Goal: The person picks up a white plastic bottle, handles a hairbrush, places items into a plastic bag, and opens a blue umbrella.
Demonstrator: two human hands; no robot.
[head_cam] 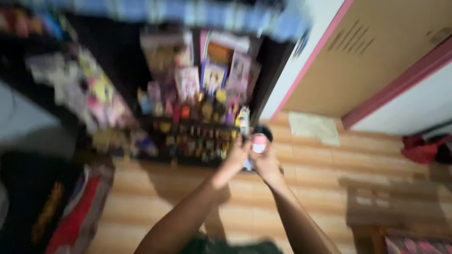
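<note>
The picture is heavily blurred. Both bare arms reach forward over a striped orange-and-cream tiled floor (pixel 301 178). The left hand (pixel 237 153) and the right hand (pixel 265 162) meet, and between them sits a small round pink-and-white container (pixel 259 142), touching the right fingers (pixel 268 151) and just beside the left fingers (pixel 244 141). The right fingers curl around it; the left fingers are bent toward it, but the blur hides whether they grip it. Just beyond the fingers stands a low dark shelf (pixel 188 129) crowded with many small colourful bottles and packets (pixel 202 110). Beyond the right fingers lies a pale cloth (pixel 314 127) on the floor, below a tan cabinet door with pink trim (pixel 376 51). Well apart to the right lies a red bundle (pixel 421 150).
</note>
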